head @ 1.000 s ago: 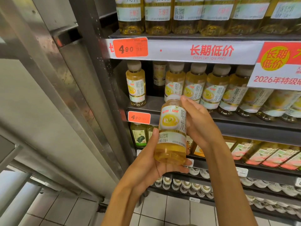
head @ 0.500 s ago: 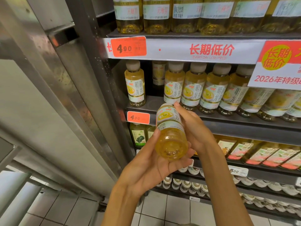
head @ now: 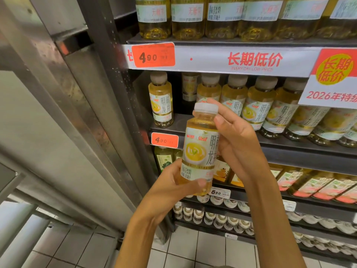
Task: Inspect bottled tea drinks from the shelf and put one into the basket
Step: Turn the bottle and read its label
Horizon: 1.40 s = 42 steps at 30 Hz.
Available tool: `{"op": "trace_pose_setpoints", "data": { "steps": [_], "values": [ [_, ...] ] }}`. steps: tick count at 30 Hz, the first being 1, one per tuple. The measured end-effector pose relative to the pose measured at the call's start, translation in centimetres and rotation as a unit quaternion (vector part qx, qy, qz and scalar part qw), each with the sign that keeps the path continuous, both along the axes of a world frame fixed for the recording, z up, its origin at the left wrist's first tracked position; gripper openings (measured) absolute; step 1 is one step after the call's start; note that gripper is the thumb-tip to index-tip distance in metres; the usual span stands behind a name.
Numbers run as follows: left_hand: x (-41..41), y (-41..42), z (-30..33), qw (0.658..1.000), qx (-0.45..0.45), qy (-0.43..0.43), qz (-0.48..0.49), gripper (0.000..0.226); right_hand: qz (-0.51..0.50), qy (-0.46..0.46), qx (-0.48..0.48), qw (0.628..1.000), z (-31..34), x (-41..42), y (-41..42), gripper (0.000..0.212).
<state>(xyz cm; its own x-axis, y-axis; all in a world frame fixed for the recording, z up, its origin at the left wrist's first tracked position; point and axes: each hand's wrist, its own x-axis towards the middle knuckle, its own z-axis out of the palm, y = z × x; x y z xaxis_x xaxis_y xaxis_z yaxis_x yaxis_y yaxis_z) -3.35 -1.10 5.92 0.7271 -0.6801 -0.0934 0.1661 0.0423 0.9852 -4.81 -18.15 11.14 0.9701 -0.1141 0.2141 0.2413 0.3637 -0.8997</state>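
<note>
**Bottle held upright for inspection, basket out of view**

The small clear plastic bottle of yellow tea with a white screw cap (head: 200, 149) is held upright at the centre of the frame, in front of the dark metal shelf (head: 301, 149). Its base is clasped by the left hand (head: 173, 187), fingers wrapped round the lower label; its shoulder and cap are pinched by the right hand (head: 234, 136), thumb across the neck.

A slip is judged the main risk: the plastic looks smooth and glossy, the wraparound paper-white label slick, and the body round, so a relaxed grip could let it be dropped onto the pale tiled floor (head: 193, 248) at the bottom of the frame. The cap could also be loosened if it is twisted by the upper hand. The row of matching yellow tea bottles (head: 258, 107) just behind, at centre right, could be knocked over by a careless reach.

No basket is seen, so the drop-off would have to be found by looking away, when the grip may be weakened.
</note>
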Motion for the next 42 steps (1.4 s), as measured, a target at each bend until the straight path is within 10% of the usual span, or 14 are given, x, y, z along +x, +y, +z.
{"op": "trace_pose_setpoints", "data": {
  "steps": [20,26,37,42],
  "values": [
    [1.9,-0.1,-0.4,0.988,-0.101,-0.086,0.082,0.064,0.051,-0.116,-0.069,0.99,1.6,-1.3,0.9,0.043],
    [1.4,0.4,-0.2,0.993,-0.086,-0.062,0.044,0.051,0.026,-0.049,-0.063,0.997,1.8,-0.5,0.8,0.065],
    [0.4,-0.8,-0.5,0.998,-0.025,-0.036,0.055,0.079,-0.073,0.011,-0.031,0.997,1.1,0.2,1.5,0.046],
    [0.1,-0.8,-0.3,0.991,-0.124,0.048,-0.023,0.07,-0.035,0.015,0.015,0.999,1.2,0.3,1.2,0.046]
  ]
}}
